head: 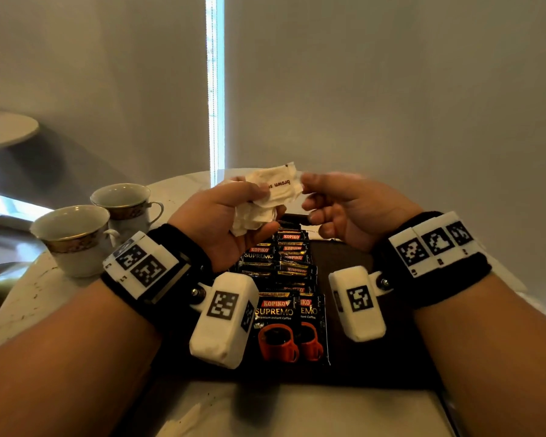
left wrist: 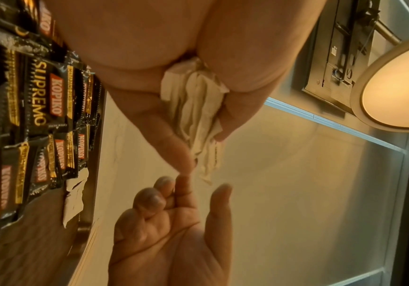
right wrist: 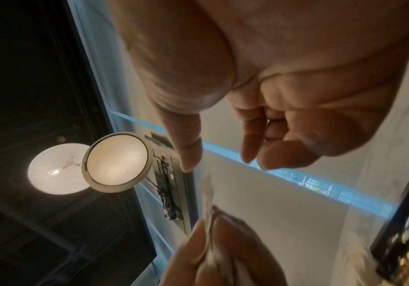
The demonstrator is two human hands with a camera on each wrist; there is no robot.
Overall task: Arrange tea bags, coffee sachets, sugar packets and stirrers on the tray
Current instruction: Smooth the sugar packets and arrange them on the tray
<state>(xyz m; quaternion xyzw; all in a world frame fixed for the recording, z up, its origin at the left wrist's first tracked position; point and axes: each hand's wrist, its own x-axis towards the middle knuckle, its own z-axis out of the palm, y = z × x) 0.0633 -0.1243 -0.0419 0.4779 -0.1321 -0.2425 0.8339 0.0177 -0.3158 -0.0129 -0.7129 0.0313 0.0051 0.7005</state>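
Coffee sachets (head: 284, 279) are already lying in rows on the tray (head: 360, 357). The left hand (head: 224, 222) is gripping a bunch of sugar packets (head: 271, 193) above the tray's far edge; the right hand (head: 344, 209), relaxed and empty, is reaching for one. Tea bags and stirrers are not showing.

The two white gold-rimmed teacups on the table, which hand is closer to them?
Left. The left hand, gripping white sugar packets, is just right of the teacups; the right hand is farther right, beyond it.
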